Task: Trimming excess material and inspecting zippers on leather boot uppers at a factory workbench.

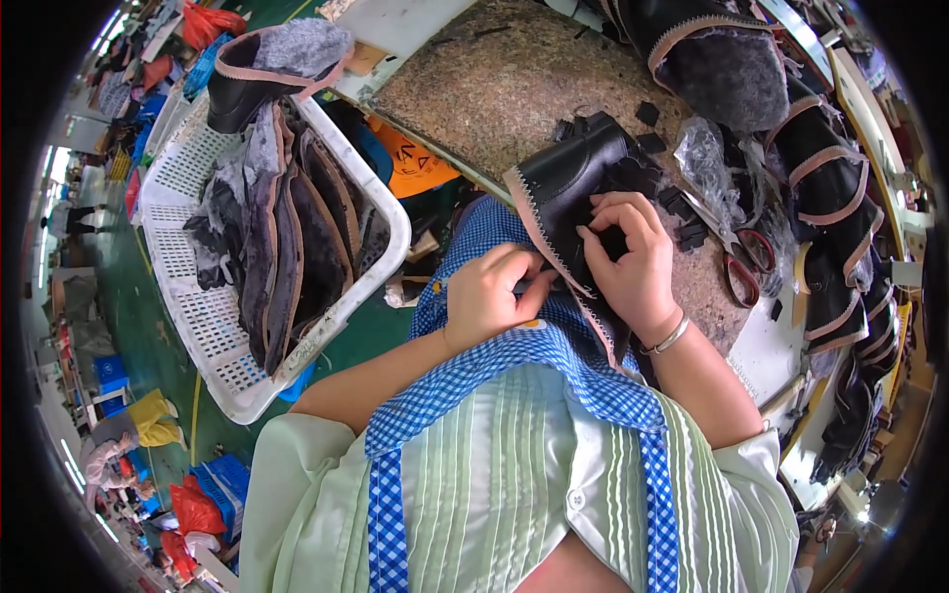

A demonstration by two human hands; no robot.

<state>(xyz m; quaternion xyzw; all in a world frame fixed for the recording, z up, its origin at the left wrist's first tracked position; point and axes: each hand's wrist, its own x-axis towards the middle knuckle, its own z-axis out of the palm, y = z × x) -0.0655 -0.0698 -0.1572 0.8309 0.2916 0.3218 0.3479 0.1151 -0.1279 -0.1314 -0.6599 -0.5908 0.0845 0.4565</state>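
Green shirt [494, 474] is worn; a black boot upper [571, 183] is pinched by the left hand [489, 296]. Right hand [633, 262]: grip can't be told. Pink trim's [525, 210] on; more seems left.

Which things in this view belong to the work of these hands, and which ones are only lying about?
Likely part of the job:
boot, at left hand and right hand
scissors, within the work area
basket with similar pieces

Likely just lying about:
clear plastic
black scraps
red bag
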